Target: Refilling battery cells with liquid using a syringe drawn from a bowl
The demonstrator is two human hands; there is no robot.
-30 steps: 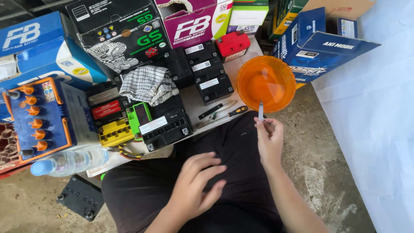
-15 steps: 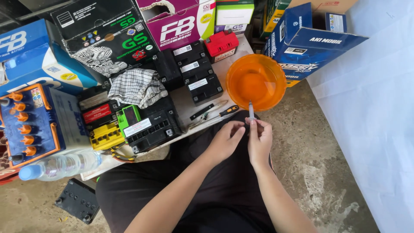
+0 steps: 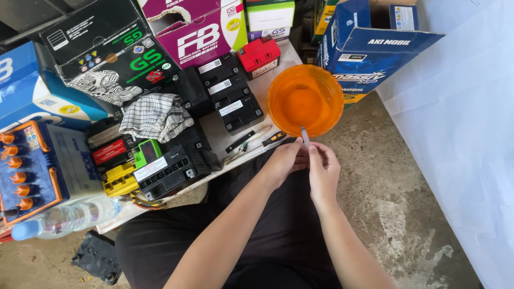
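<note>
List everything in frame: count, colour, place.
syringe: 1, clear, pinched by both hands at the basin's near rim
basin: 1, orange, table's right end
small batteries: several, mostly black, one red, table centre
checked cloth: 1, white-grey, on batteries
screwdriver: 1, orange-black handle, near table edge
large battery: 1, blue with orange caps, left
water bottle: 1, clear, blue cap, lower left
cartons: several, black, purple, blue, along the back
left hand: on syringe
right hand: on syringe

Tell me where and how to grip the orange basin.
Take the orange basin by its rim, one hand at each side, coming from above. It is wide, round and open-topped, seemingly holding liquid, and the near edge is crowded by both hands with the syringe.
</note>
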